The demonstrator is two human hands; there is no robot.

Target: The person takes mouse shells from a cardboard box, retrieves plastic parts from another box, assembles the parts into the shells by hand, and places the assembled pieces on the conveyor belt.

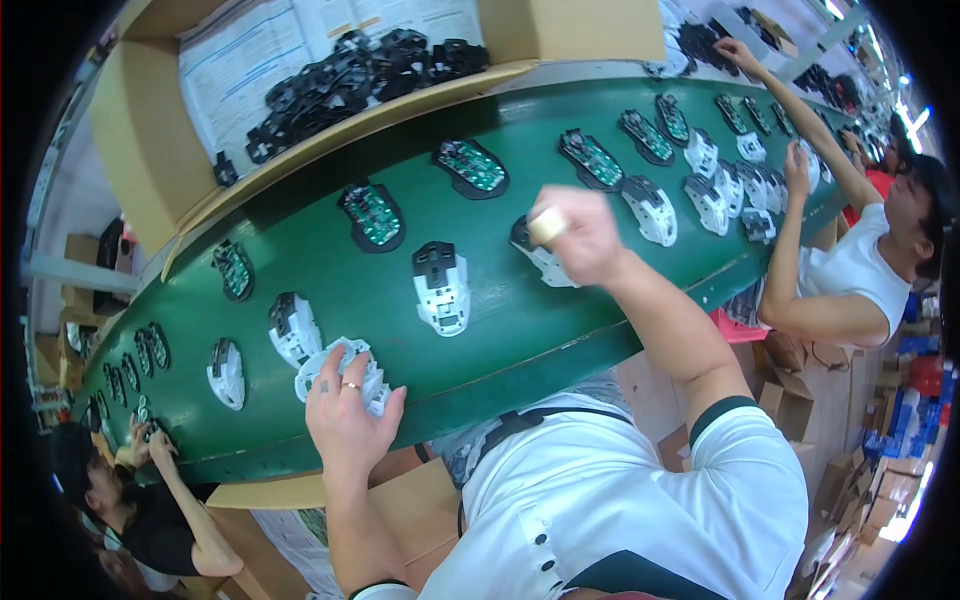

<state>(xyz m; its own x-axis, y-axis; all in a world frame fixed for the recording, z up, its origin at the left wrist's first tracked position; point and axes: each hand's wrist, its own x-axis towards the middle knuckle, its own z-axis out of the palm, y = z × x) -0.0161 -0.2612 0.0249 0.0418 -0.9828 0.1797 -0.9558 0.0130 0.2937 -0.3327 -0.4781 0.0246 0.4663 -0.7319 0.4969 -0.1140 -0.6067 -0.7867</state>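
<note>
Currently, the left hand [352, 418] is grasping a white shell [346, 357] at the near edge of the surface [520, 335]; the right hand [583, 235], clenched, is holding a pale object [547, 226] over a mouse [546, 264].

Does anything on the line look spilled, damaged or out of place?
Nothing looks plainly spilled or damaged. One mild oddity: a small black plastic piece lies left of the jumbled black plastic parts in the open brown cardboard box, like a stray. The black-and-white plastic mouse shells sit in a loose row on the green worktop.
</note>
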